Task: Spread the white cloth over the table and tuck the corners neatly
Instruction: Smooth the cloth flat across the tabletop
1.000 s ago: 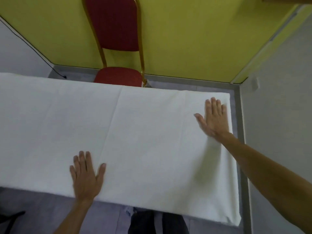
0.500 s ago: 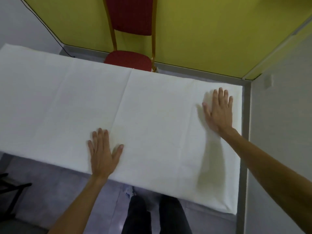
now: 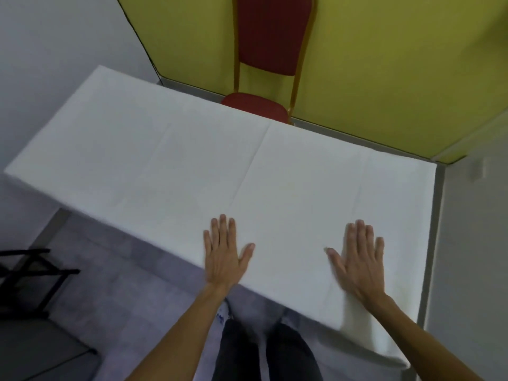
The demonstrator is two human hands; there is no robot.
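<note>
The cloth (image 3: 192, 166) lay flat over the whole table top, so the table itself was hidden beneath it. One sharp crease (image 3: 250, 163) ran from the far edge toward the near edge and ended just beyond the left hand (image 3: 224, 254). A fainter crease (image 3: 362, 182) ran the same way on the right side, ending just beyond the right hand (image 3: 360, 259).

Left hand: palm down on the cloth at the near edge, fingers straight and close together, thumb spread outward to the right. The heel of the hand sat at the edge and the wrist lay beyond it.

Right hand: palm down on the cloth, near the near edge and toward the right end, fingers straight, thumb spread to the left. It gripped nothing.

The two hands lay well apart. Below the right wrist, the near right corner (image 3: 368, 334) of the cloth hung down past the table edge in a loose fold.

A red chair (image 3: 270, 42) with a gold frame stood behind the far edge, against a yellow wall (image 3: 384, 64). A black stand (image 3: 33, 281) stood on the floor (image 3: 123, 284) to the left. The person's legs (image 3: 264, 350), in dark trousers, showed below the near edge.
</note>
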